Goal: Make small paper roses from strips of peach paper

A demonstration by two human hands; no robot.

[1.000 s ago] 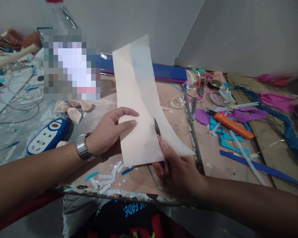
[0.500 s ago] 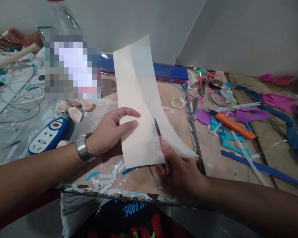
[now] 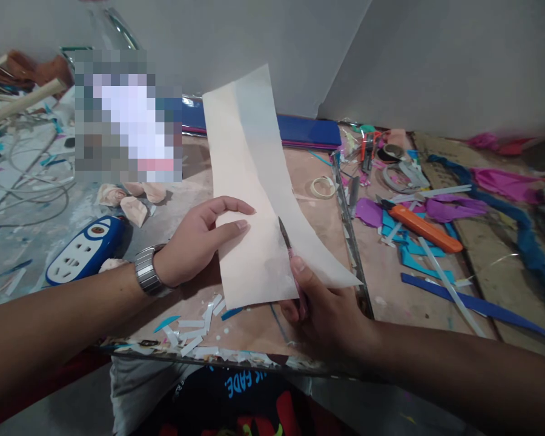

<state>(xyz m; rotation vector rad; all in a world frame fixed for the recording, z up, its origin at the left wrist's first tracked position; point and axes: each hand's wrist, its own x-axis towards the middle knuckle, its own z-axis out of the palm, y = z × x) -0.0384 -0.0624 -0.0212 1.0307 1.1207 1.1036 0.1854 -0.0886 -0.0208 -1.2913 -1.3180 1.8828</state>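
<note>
A long cream sheet of paper (image 3: 236, 163) stands tilted up over the work board, slit lengthwise from its near edge. My left hand (image 3: 209, 233) grips its left side, with thumb and index finger on top; the other fingers are hidden. In my right hand (image 3: 322, 303) are scissors (image 3: 284, 233) with pinkish handles, partly covered by my fingers. Their blade lies in the slit, between the left part of the sheet and the strip curling away to the right. The strip's pointed end rests over my right hand.
A blue-and-white power strip (image 3: 84, 249) and peach petal-like pieces (image 3: 134, 209) lie left. Paper scraps (image 3: 193, 330) litter the front edge. To the right are a tape ring (image 3: 323, 188), an orange utility knife (image 3: 424, 227) and a blue strip (image 3: 454, 293). A wall (image 3: 345, 54) rises behind.
The whole scene has shifted slightly left in view. Both hands, the scissors and the sheet keep nearly the same arrangement.
</note>
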